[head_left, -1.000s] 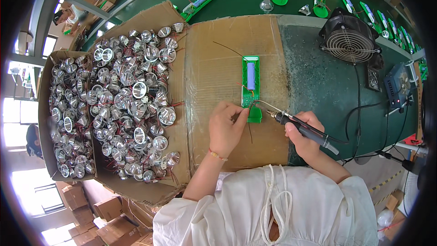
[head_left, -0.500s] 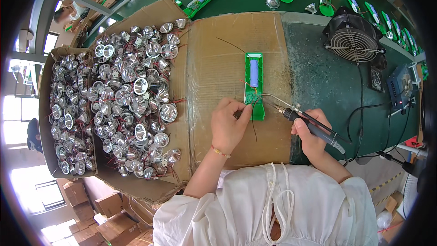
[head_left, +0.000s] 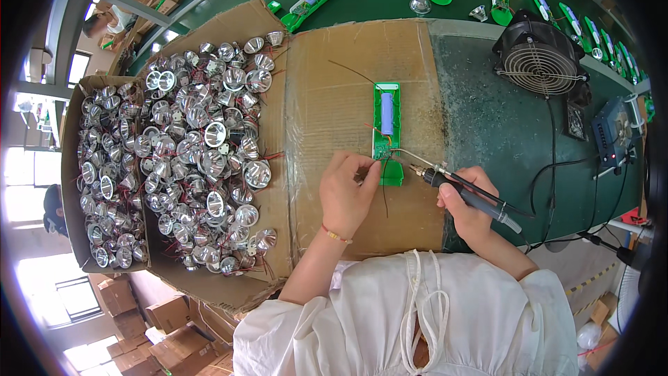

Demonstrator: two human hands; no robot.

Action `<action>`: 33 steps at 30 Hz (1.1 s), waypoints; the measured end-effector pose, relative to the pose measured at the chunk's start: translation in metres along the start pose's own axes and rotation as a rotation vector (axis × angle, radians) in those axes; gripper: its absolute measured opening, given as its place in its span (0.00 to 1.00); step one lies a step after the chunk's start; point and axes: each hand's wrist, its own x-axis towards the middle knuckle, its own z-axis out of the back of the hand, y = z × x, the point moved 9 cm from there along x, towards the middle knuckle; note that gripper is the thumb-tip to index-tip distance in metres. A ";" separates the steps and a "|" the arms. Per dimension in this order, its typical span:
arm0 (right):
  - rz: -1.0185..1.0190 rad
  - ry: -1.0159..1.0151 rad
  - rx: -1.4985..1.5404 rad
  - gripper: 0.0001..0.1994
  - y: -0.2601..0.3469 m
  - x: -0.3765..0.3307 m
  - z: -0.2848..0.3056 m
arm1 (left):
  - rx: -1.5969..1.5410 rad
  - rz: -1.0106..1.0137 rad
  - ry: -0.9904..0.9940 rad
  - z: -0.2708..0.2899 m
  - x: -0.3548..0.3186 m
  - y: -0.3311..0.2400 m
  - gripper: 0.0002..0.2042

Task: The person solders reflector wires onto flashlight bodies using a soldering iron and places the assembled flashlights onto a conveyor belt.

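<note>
A green plastic casing (head_left: 387, 172) lies on the cardboard sheet in front of me, holding a blue cylindrical battery (head_left: 387, 114) and a small green circuit board (head_left: 384, 146). My left hand (head_left: 348, 189) is closed at the board's left edge, thumb and forefinger pinching a thin black wire (head_left: 386, 198) whose loose end trails toward me. From the right, my right hand (head_left: 470, 203) grips a soldering iron (head_left: 473, 200) with a thin metal feed tube (head_left: 416, 155) along it. The tube's end reaches over the board; the iron's tip points at the casing's lower part, and contact cannot be made out.
On the left, cardboard boxes (head_left: 224, 297) hold many silver reflector cups (head_left: 216, 132) with red wires. A fan (head_left: 539, 69) and a blue soldering station (head_left: 614, 132) stand at right, cables trailing to the iron. More green casings (head_left: 499, 3) line the far bench.
The soldering iron and feed tube have shifted slightly left and toward me with my right hand. My left hand has moved slightly left, still pinching the black wire.
</note>
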 end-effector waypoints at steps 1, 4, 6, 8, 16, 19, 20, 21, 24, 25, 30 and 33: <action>-0.002 -0.001 -0.001 0.08 0.000 0.001 0.000 | 0.037 -0.023 0.011 -0.002 0.000 -0.002 0.04; -0.019 0.027 0.023 0.07 -0.002 0.004 -0.006 | 0.026 0.021 0.025 -0.005 0.001 0.003 0.05; -0.060 0.025 0.044 0.07 -0.005 0.004 -0.008 | 0.025 0.038 0.021 -0.004 0.002 0.003 0.05; -0.077 0.016 0.063 0.07 -0.006 0.006 -0.008 | 0.024 0.054 0.017 -0.004 0.002 0.004 0.05; -0.144 -0.007 0.119 0.07 -0.015 0.006 -0.006 | 0.021 0.018 0.002 -0.007 0.000 0.006 0.06; -0.185 -0.022 0.143 0.07 -0.016 0.006 -0.006 | 0.005 0.055 -0.001 -0.006 0.000 0.007 0.06; -0.178 -0.042 0.145 0.06 -0.016 0.005 -0.004 | 0.005 0.055 -0.002 -0.006 0.000 0.008 0.06; -0.171 -0.061 0.147 0.06 -0.015 0.004 -0.002 | -0.002 0.053 0.002 -0.006 0.001 0.008 0.06; -0.111 -0.086 0.160 0.06 -0.008 0.004 0.005 | 0.005 0.042 0.007 -0.007 0.002 0.007 0.06; -0.085 -0.090 0.164 0.06 -0.005 0.005 0.006 | 0.021 0.026 0.008 -0.006 0.003 0.006 0.06; -0.085 -0.086 0.156 0.06 -0.010 0.004 0.010 | 0.010 0.046 0.014 -0.007 0.004 0.010 0.06; -0.080 -0.121 0.140 0.07 -0.011 0.004 0.022 | 0.012 0.120 0.096 -0.006 0.005 0.008 0.05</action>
